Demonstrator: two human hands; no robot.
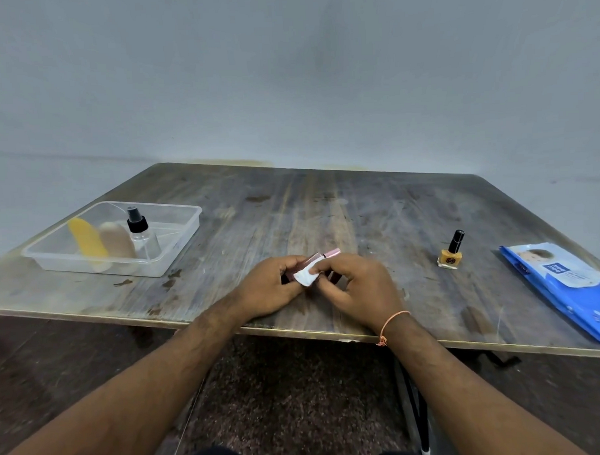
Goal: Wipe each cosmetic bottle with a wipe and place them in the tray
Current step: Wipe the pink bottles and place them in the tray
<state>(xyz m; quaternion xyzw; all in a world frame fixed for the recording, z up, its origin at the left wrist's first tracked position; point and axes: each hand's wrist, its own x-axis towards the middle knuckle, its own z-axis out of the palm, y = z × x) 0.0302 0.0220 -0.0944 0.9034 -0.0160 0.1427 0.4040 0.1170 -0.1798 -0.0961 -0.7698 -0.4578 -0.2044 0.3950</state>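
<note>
We see a worn wooden desk (376,218) with dark stains, its far edge against a plain grey wall (286,74). Below the desk's near edge lies dark speckled floor (290,391), and a black desk leg (412,403) stands there.

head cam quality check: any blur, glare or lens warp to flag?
Head view: wide-angle warp bows the worn wooden table edges; soft, even light, no hard glare; the yellow bottle and beige bottle in the clear plastic tray smear; both hands look fairly sharp.
</note>
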